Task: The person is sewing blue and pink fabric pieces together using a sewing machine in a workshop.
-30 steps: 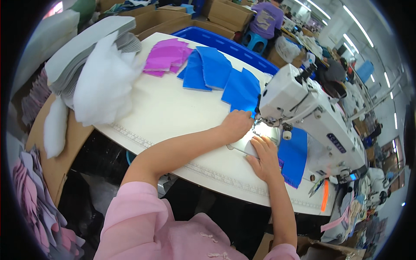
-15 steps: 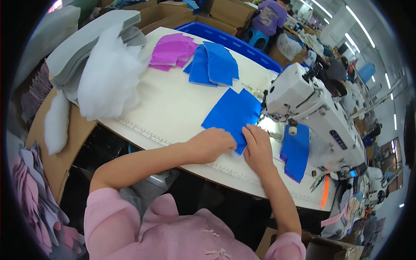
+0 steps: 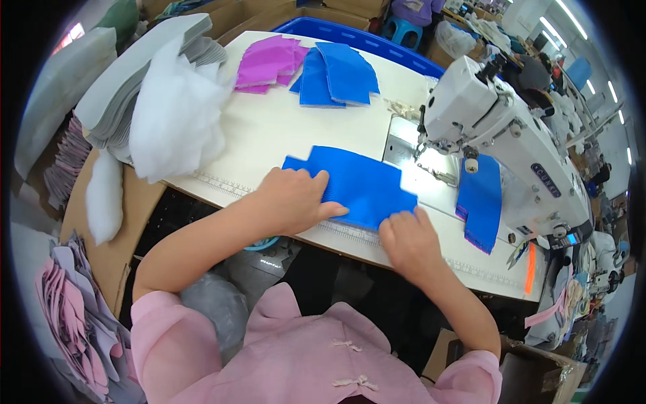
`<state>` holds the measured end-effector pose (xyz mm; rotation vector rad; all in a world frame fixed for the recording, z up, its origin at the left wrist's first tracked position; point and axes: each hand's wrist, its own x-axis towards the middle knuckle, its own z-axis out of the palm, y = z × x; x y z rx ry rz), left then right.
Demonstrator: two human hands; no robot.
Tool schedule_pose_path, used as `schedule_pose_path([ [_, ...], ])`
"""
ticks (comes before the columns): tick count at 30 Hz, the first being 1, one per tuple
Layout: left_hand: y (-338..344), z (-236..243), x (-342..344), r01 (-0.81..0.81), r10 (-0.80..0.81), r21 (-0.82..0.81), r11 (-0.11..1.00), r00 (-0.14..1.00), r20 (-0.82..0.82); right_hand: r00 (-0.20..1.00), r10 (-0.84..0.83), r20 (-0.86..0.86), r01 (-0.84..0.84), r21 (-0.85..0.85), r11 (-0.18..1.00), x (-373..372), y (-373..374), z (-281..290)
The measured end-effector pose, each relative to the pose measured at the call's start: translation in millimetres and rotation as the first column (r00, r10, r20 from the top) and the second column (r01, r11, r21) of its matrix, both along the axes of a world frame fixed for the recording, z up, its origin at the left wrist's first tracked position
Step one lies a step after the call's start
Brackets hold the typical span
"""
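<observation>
A blue fabric piece (image 3: 360, 182) with notched corners lies on the white sewing table, near its front edge. My left hand (image 3: 296, 198) is closed on its left part, the thumb over the near edge and the fingers curled on top. At the near right corner my right hand (image 3: 410, 246) pinches the cloth between closed fingers. To the right stands a white sewing machine (image 3: 484, 121); its needle area is apart from the cloth. More blue pieces (image 3: 340, 74) overlap at the table's back, beside purple pieces (image 3: 266, 60).
White wadding (image 3: 175, 114) and a grey foam stack (image 3: 134, 74) sit at the left. Another blue stack (image 3: 479, 205) lies right of the needle. Snips (image 3: 517, 254) and an orange strip (image 3: 530, 269) are at the right end. A blue crate (image 3: 363, 42) stands behind the table.
The blue piece has come away from the needle area towards the front edge and turned, now lying lengthwise. My hands have moved farther apart, the left one onto its left part.
</observation>
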<state>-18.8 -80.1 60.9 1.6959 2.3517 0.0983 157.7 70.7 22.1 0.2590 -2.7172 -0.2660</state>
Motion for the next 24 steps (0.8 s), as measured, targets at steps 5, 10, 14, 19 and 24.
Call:
schedule_pose_path([
  [5,44,-17,22,-0.060,0.060,0.000,0.998,0.994,-0.090,0.981,0.193,0.002,-0.193,-0.009,0.981,24,-49,5],
  [10,77,-44,14,0.123,-0.116,0.102,0.987,0.991,-0.068,0.927,0.371,0.055,-0.286,-0.537,0.793,32,-38,8],
  [14,89,-52,-7,0.225,-0.221,0.061,0.972,0.973,-0.062,0.994,-0.036,-0.100,-0.022,-0.522,0.852,32,27,-5],
  [19,94,-56,-8,0.278,-0.271,0.107,0.955,0.960,-0.076,0.967,-0.189,0.168,0.240,-0.370,0.898,38,66,-23],
  [24,92,-58,-9,0.276,-0.266,0.111,0.955,0.959,-0.096,0.984,-0.105,0.141,0.156,-0.426,0.891,27,65,-26],
])
